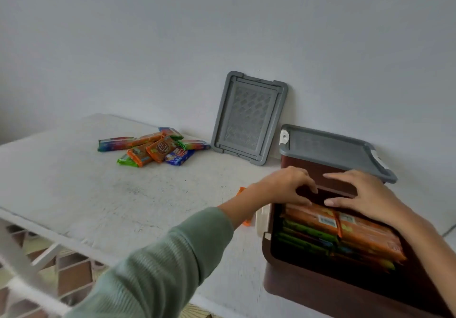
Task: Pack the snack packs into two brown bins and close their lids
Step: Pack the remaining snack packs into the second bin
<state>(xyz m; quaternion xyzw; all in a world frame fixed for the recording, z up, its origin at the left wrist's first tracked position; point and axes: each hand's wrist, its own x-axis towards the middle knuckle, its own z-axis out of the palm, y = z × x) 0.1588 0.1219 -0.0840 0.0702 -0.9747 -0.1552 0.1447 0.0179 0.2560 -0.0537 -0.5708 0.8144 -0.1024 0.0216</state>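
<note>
An open brown bin point(296, 290) stands at the table's near right, filled with orange and green snack packs point(345, 231). My left hand point(286, 184) and my right hand point(365, 194) hover over its far end, fingers spread and lightly bent, thumbs touching the top orange pack. Behind it a second brown bin point(313, 172) wears a grey lid point(335, 150). A loose grey lid point(249, 117) leans on the wall. A pile of snack packs point(155, 147) lies at the table's far middle.
The white table point(86, 194) runs to the wall; its left edge drops to a white railing point(29, 268) over a tiled floor. An orange pack point(243, 192) lies partly hidden under my left forearm. A white latch point(261, 219) sits on the open bin's left side.
</note>
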